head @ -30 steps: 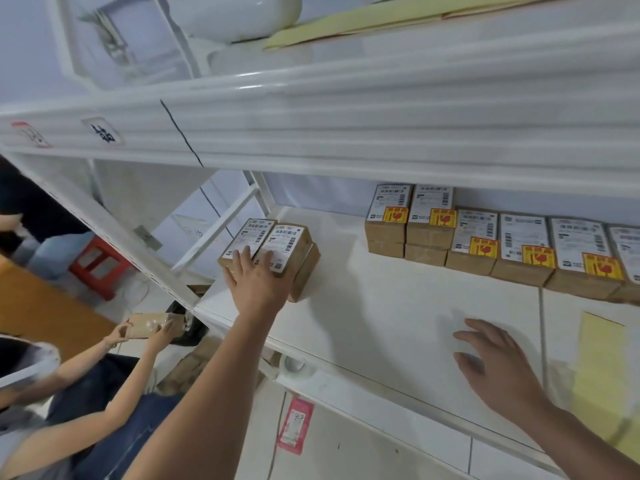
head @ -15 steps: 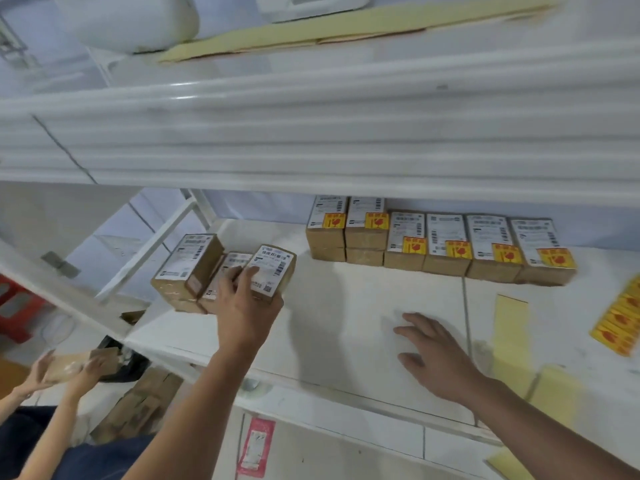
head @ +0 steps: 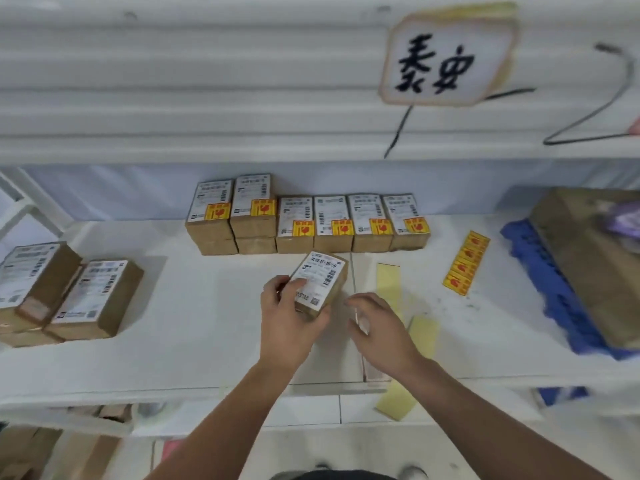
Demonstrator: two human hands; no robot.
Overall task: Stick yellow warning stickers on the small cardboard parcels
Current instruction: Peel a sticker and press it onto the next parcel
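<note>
I see bare shelf open between the loose parcels at left and centre, the stickered row walling the back, a large box closing the right.

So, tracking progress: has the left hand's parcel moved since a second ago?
Yes. The parcel, in the left hand, went rightward from the unstickered pile to in front of the stickered row.

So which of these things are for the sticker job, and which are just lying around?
For the job: parcel held by left hand, yellow sticker strip, stickered row, unstickered parcels.
Just lying about: big box, blue tray, sign, wire hanger, empty backing strips.
</note>
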